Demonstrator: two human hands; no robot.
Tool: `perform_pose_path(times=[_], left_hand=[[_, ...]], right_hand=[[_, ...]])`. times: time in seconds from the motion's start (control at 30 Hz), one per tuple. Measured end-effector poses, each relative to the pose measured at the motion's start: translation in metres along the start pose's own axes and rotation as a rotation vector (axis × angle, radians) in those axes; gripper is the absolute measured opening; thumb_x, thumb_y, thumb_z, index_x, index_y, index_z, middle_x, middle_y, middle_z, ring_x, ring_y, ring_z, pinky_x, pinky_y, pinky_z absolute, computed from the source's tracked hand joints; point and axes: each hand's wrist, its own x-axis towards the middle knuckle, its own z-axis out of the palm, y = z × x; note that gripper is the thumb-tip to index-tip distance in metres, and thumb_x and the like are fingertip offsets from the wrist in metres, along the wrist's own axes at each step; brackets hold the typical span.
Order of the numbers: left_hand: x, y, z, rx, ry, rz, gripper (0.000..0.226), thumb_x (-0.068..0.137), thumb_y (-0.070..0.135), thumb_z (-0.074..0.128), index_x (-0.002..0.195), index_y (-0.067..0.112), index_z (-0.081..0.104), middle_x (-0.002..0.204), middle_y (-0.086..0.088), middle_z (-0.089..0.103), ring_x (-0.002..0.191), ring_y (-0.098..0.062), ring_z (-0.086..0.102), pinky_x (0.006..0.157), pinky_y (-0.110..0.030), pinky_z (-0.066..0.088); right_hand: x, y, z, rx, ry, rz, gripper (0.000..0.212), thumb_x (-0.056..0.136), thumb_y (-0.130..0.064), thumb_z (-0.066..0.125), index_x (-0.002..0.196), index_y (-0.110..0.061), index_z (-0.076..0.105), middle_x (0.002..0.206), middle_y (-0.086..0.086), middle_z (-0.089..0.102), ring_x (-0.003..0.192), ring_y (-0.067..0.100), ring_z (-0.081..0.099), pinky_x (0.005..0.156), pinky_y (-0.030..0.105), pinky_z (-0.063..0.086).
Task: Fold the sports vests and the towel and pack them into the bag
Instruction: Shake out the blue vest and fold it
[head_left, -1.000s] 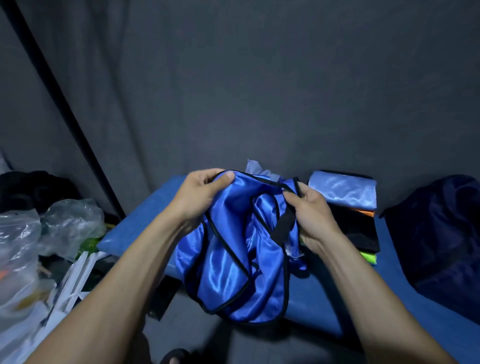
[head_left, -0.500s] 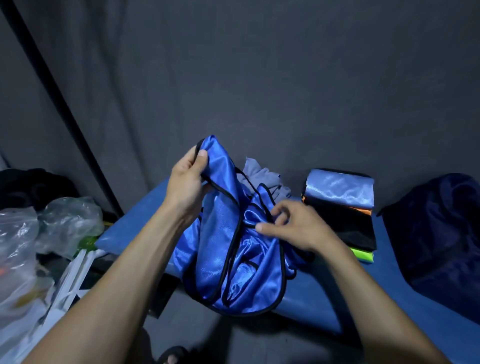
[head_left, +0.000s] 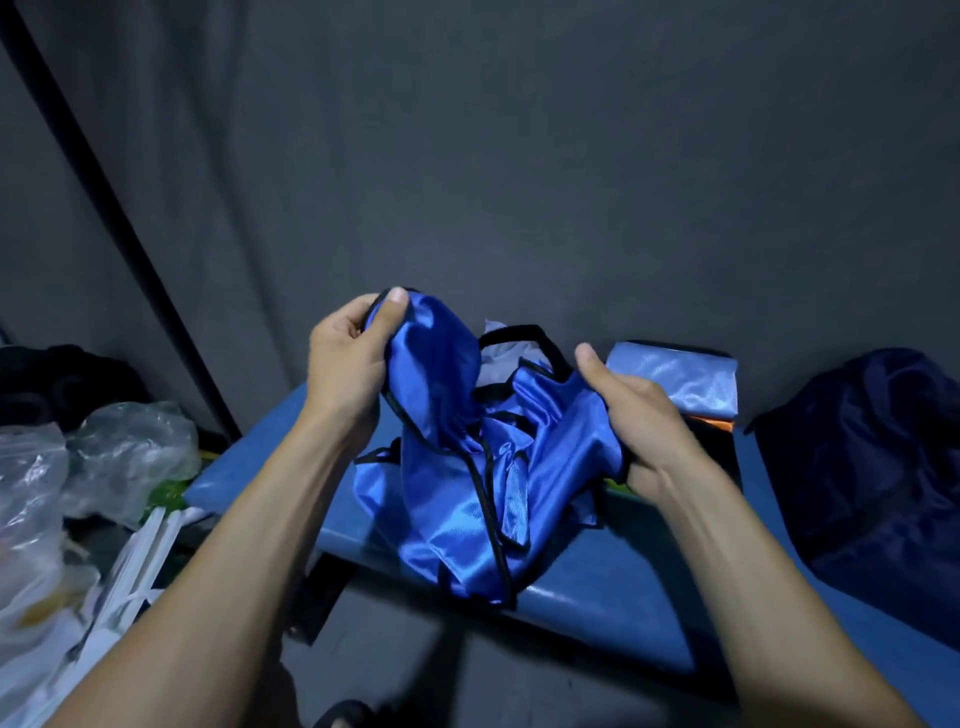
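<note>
Head view looks down, close over bench (head_left: 597, 597).

Blue bench (head_left: 597, 603) with folded vests (head_left: 680, 384), dark bag (head_left: 872, 467), crumpled vest (head_left: 467, 493).

From where I stand, nothing carries readable writing: no label, brand, number or sign shows on any fabric, bag or wrapping here.

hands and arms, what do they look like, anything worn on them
Both arms are bare to the frame's bottom edge, no sleeves showing. The left hand and right hand wear no gloves; no watch, ring or wristband shows. Nails are short and unpainted.
</note>
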Motion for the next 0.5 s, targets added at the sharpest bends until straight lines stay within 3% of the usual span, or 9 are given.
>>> perform_pose_path(times=[0.03, 0.1, 0.17, 0.27, 0.33, 0.4, 0.43, 0.5], left_hand=[[-0.003, 0.001, 0.001, 0.015, -0.06, -0.023, 0.021, 0.096, 0.029, 0.068, 0.083, 0.013, 0.073, 0.081, -0.006, 0.069, 0.075, -0.017, 0.059, 0.07, -0.03, 0.047], [-0.009, 0.002, 0.004, 0.03, -0.22, -0.086, 0.024, 0.095, 0.031, 0.067, 0.089, 0.009, 0.075, 0.088, -0.013, 0.066, 0.082, -0.022, 0.057, 0.074, -0.036, 0.044], [-0.019, 0.005, 0.009, 0.022, -0.413, -0.177, 0.024, 0.1, 0.022, 0.061, 0.103, 0.001, 0.073, 0.095, -0.014, 0.068, 0.088, -0.023, 0.062, 0.077, -0.036, 0.05], [-0.033, 0.008, 0.018, 0.022, -0.599, -0.247, 0.026, 0.103, 0.016, 0.054, 0.113, -0.003, 0.07, 0.101, -0.013, 0.073, 0.09, -0.022, 0.068, 0.08, -0.033, 0.056], [-0.038, 0.009, 0.025, 0.039, -0.522, -0.242, 0.018, 0.1, 0.014, 0.061, 0.103, 0.001, 0.073, 0.091, -0.011, 0.076, 0.078, -0.018, 0.07, 0.07, -0.029, 0.056], [-0.039, 0.008, 0.03, 0.049, -0.393, -0.25, 0.011, 0.093, 0.015, 0.071, 0.089, 0.005, 0.074, 0.078, -0.008, 0.075, 0.066, -0.015, 0.066, 0.062, -0.026, 0.052], [-0.038, 0.007, 0.032, 0.05, -0.358, -0.254, 0.011, 0.09, 0.016, 0.074, 0.085, 0.007, 0.073, 0.074, -0.007, 0.073, 0.063, -0.014, 0.063, 0.06, -0.025, 0.049], [-0.038, 0.005, 0.033, 0.051, -0.35, -0.258, 0.012, 0.091, 0.019, 0.074, 0.081, 0.012, 0.071, 0.071, -0.004, 0.07, 0.064, -0.014, 0.059, 0.059, -0.024, 0.046]], right_hand=[[-0.004, -0.005, 0.001, 0.137, -0.109, 0.092, 0.037, 0.094, -0.043, 0.068, 0.076, -0.01, 0.071, 0.082, 0.014, 0.073, 0.072, 0.027, 0.069, 0.073, 0.042, 0.059], [-0.009, -0.01, 0.005, 0.273, -0.235, 0.096, 0.027, 0.093, -0.03, 0.068, 0.097, -0.004, 0.072, 0.1, 0.02, 0.074, 0.088, 0.029, 0.073, 0.078, 0.039, 0.063], [-0.01, -0.011, 0.011, 0.316, -0.262, 0.024, 0.015, 0.087, -0.02, 0.071, 0.097, -0.009, 0.065, 0.091, 0.013, 0.071, 0.076, 0.022, 0.071, 0.064, 0.034, 0.062], [-0.011, -0.006, 0.021, 0.166, -0.109, -0.108, 0.026, 0.087, -0.014, 0.074, 0.101, -0.014, 0.051, 0.063, 0.001, 0.063, 0.047, 0.011, 0.057, 0.042, 0.023, 0.048], [-0.011, 0.0, 0.024, 0.094, -0.002, -0.227, 0.029, 0.092, -0.011, 0.072, 0.098, -0.016, 0.044, 0.054, -0.001, 0.055, 0.039, 0.01, 0.046, 0.036, 0.021, 0.04], [-0.013, 0.002, 0.027, 0.101, 0.01, -0.327, 0.016, 0.096, -0.01, 0.068, 0.098, -0.013, 0.052, 0.057, 0.003, 0.057, 0.042, 0.012, 0.047, 0.039, 0.021, 0.041], [-0.014, 0.001, 0.028, 0.109, -0.013, -0.355, 0.006, 0.098, -0.01, 0.065, 0.1, -0.012, 0.06, 0.063, 0.006, 0.063, 0.048, 0.014, 0.054, 0.044, 0.024, 0.047], [-0.014, 0.0, 0.027, 0.105, -0.095, -0.374, 0.015, 0.1, -0.003, 0.059, 0.107, -0.011, 0.069, 0.088, 0.008, 0.076, 0.074, 0.02, 0.072, 0.065, 0.028, 0.059]])
